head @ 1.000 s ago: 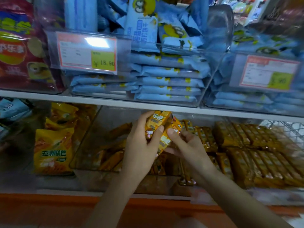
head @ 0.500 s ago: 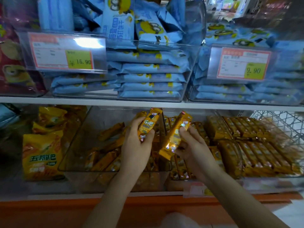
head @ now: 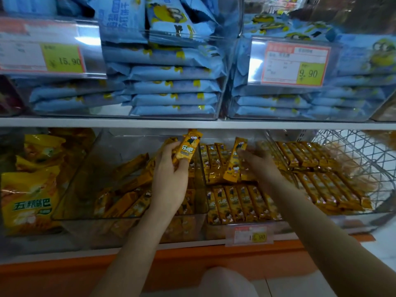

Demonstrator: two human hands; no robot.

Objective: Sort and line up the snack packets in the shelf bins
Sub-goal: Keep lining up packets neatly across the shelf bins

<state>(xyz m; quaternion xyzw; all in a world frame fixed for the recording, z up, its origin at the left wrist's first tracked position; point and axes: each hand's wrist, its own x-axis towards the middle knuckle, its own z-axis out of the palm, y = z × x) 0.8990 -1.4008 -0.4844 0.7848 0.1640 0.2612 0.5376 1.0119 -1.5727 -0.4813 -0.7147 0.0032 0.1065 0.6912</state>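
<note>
Left hand (head: pixel 169 179): fingers curled round upright packet (head: pixel 186 150), top just under shelf edge (head: pixel 150 123). Right hand (head: pixel 259 161) pinches second packet (head: pixel 234 161), tilted, above lined rows in middle bin (head: pixel 214 231). Left bin (head: pixel 111 146): loose packets heaped toward right wall.

Left-bin packets (head: pixel 128 168) (blurred, print unreadable)
</note>
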